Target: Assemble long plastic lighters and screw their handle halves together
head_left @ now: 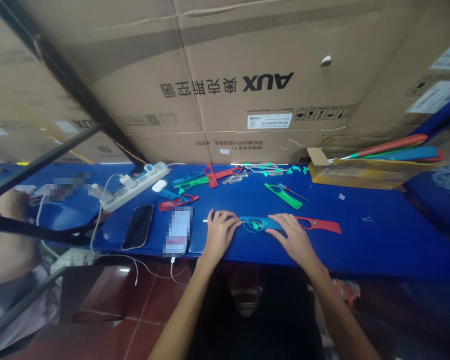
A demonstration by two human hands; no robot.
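Note:
A blue long-nosed lighter shell (pixel 253 224) lies crosswise on the blue table, its trigger loop and small green inner parts showing. My left hand (pixel 221 227) pinches the thin metal rod end at its left. Fingers of my right hand (pixel 290 232) are closed over the handle of the blue shell from above. A red lighter shell (pixel 322 225) sticks out to the right from behind my right hand. Beyond my hands lie a green lighter shell (pixel 290 197) and a thin screwdriver (pixel 292 191). What is under my fingers is hidden.
Several red, blue and green shells (pixel 189 182) and metal rods (pixel 260 166) lie at the back. Two phones (pixel 138 227) and a white power strip (pixel 138 186) are at left. An open carton (pixel 356 172) holds lighters at right. Another person's arm (pixel 13 235) is beyond the frame bar.

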